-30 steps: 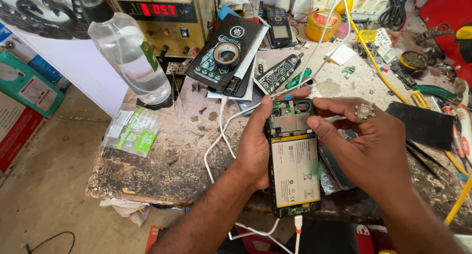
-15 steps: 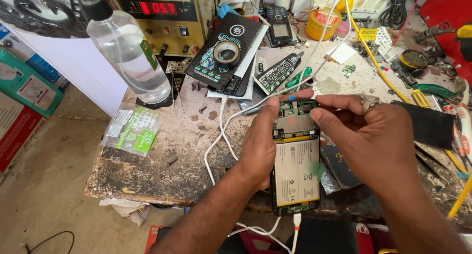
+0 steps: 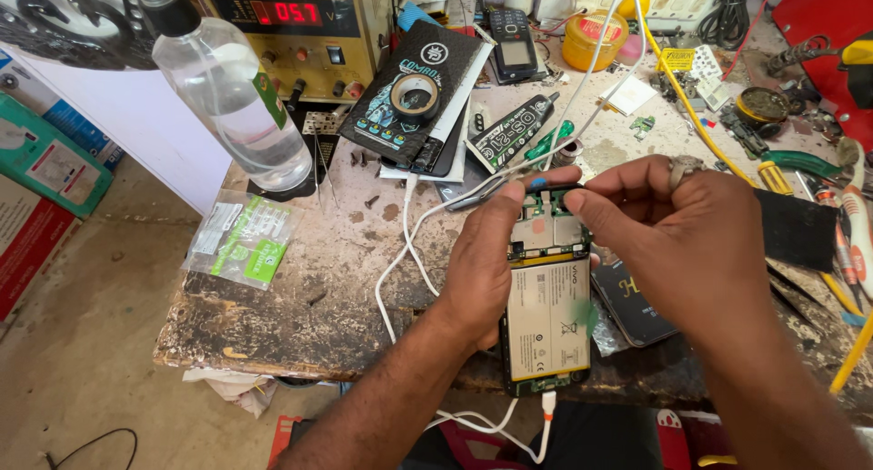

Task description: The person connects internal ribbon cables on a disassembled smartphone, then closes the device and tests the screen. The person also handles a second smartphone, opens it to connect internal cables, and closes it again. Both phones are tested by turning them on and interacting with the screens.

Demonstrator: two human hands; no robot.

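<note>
Right hand (image 3: 691,243) shifted onto phone top, fingertips pinched at board, left hand (image 3: 482,261) clasping opened phone (image 3: 548,306) w/ back off, over desk (image 3: 300,288).

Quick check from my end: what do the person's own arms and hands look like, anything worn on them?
Both forearms are bare, with no sleeves, gloves or watch in view. The right hand wears a chunky metal ring on one finger. The left hand shows no ring or band on the parts that can be seen. No cables or straps are attached to either arm.

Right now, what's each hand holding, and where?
Left hand grips the opened phone by its left edge. Right hand pinches at its top end; any tool is hidden.
</note>
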